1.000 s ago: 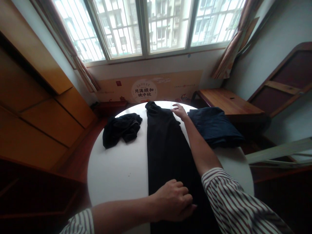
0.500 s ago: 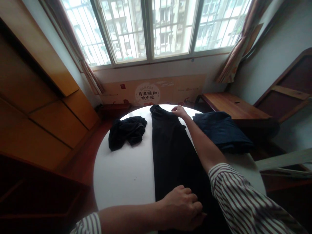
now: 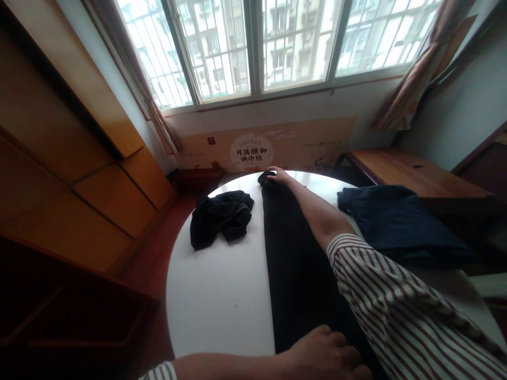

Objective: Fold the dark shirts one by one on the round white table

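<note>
Black trousers [image 3: 289, 237] lie lengthwise on a round white table [image 3: 222, 327], stretching from its far edge towards me. My right hand [image 3: 277, 176] reaches to their far end, its thumb and fingers closed on the bunched cloth there. Low in the view, my left hand [image 3: 327, 356] rests on the near part of the trousers with its fingers curled into the cloth; the fingertips are hidden. Left of the trousers is a crumpled black garment [image 3: 222, 216]. To their right lies a folded dark blue garment [image 3: 400, 224].
Beyond the table are a wall with a printed banner [image 3: 214, 158] and a barred window [image 3: 293, 47]. Wooden cabinets [image 3: 106, 195] stand on the left. A wooden desk [image 3: 420, 171] is at the back right.
My right hand has moved left, from the right side of the trousers' far end onto the end itself. The view has shifted, and my left hand sits lower in it.
</note>
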Action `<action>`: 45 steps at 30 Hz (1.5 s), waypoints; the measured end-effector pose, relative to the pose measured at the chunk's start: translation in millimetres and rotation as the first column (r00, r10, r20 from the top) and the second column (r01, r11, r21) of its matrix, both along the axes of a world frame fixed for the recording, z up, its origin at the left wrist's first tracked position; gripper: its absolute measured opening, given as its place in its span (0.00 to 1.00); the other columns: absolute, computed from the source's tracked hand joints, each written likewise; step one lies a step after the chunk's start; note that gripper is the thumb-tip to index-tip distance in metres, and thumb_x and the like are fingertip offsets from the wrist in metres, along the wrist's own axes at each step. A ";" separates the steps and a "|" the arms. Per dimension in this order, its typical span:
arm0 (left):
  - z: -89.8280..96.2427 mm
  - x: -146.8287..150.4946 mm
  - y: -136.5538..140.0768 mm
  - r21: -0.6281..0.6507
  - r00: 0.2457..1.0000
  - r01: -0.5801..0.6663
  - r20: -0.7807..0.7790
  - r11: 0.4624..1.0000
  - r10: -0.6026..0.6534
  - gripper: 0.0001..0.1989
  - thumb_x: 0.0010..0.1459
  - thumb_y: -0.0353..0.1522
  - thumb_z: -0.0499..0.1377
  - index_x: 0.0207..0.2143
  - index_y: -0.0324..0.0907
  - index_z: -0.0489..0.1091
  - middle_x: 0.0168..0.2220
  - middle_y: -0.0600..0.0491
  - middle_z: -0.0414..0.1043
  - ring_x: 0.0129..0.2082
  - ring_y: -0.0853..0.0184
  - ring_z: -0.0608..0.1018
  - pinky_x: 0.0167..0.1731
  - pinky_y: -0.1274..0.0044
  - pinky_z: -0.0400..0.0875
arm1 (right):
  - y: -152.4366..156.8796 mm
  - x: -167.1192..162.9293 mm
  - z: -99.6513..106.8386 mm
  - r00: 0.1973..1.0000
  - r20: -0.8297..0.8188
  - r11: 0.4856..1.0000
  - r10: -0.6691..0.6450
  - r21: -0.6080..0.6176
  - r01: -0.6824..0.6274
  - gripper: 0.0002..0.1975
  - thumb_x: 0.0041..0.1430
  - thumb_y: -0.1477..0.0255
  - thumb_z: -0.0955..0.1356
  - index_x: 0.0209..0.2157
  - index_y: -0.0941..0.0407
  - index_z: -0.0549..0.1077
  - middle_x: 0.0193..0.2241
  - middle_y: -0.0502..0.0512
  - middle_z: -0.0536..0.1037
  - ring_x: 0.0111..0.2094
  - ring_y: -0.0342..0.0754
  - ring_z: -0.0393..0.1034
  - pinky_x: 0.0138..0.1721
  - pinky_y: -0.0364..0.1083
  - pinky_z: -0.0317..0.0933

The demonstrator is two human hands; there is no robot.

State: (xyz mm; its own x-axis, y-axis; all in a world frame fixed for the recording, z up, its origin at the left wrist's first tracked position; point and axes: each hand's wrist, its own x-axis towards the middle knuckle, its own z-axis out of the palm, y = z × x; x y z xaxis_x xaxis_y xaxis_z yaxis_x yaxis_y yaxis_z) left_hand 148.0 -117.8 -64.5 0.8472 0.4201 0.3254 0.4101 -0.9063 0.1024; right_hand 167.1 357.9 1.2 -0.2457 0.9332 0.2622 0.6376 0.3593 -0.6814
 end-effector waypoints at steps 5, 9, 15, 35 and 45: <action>3.3 1.9 1.7 -0.032 0.999 0.011 -0.036 0.999 -0.012 0.20 0.63 0.47 0.56 0.26 0.42 0.67 0.24 0.56 0.72 0.25 0.68 0.75 0.22 0.74 0.53 | 1.1 -2.3 2.0 0.997 0.021 0.996 -0.071 0.060 0.070 0.12 0.56 0.77 0.67 0.43 0.58 0.77 0.41 0.58 0.80 0.42 0.51 0.73 0.48 0.48 0.66; 8.5 0.6 2.5 -0.026 0.999 0.023 -0.035 0.999 -0.024 0.20 0.64 0.46 0.56 0.27 0.42 0.67 0.24 0.56 0.72 0.25 0.68 0.75 0.22 0.75 0.53 | 0.5 -1.0 10.6 0.989 0.023 0.982 -0.146 0.125 0.141 0.18 0.61 0.78 0.61 0.52 0.55 0.72 0.44 0.57 0.78 0.43 0.50 0.72 0.47 0.46 0.65; 3.6 0.3 1.4 0.001 1.000 0.013 -0.006 1.000 -0.013 0.18 0.64 0.45 0.56 0.27 0.42 0.66 0.25 0.56 0.72 0.25 0.67 0.75 0.23 0.74 0.56 | -10.4 -2.5 17.0 0.971 0.150 0.976 -0.185 0.145 0.163 0.17 0.64 0.75 0.58 0.49 0.58 0.73 0.50 0.66 0.75 0.50 0.59 0.69 0.52 0.54 0.62; 25.8 -10.4 -3.2 -0.006 1.000 -0.008 -0.009 1.000 0.008 0.16 0.65 0.41 0.54 0.28 0.41 0.67 0.25 0.53 0.71 0.25 0.67 0.73 0.24 0.73 0.58 | -117.8 55.0 -15.8 0.921 0.374 0.992 -0.107 0.107 0.071 0.30 0.69 0.58 0.57 0.66 0.61 0.59 0.68 0.67 0.55 0.68 0.62 0.46 0.66 0.62 0.40; 29.7 -12.4 -3.8 -0.054 0.999 -0.011 -0.048 0.998 0.009 0.15 0.66 0.40 0.54 0.30 0.40 0.68 0.28 0.53 0.72 0.29 0.66 0.74 0.28 0.73 0.61 | -134.9 113.8 -9.3 0.910 0.311 0.958 -0.273 0.007 0.285 0.28 0.59 0.56 0.69 0.50 0.66 0.75 0.48 0.73 0.77 0.52 0.63 0.70 0.54 0.53 0.62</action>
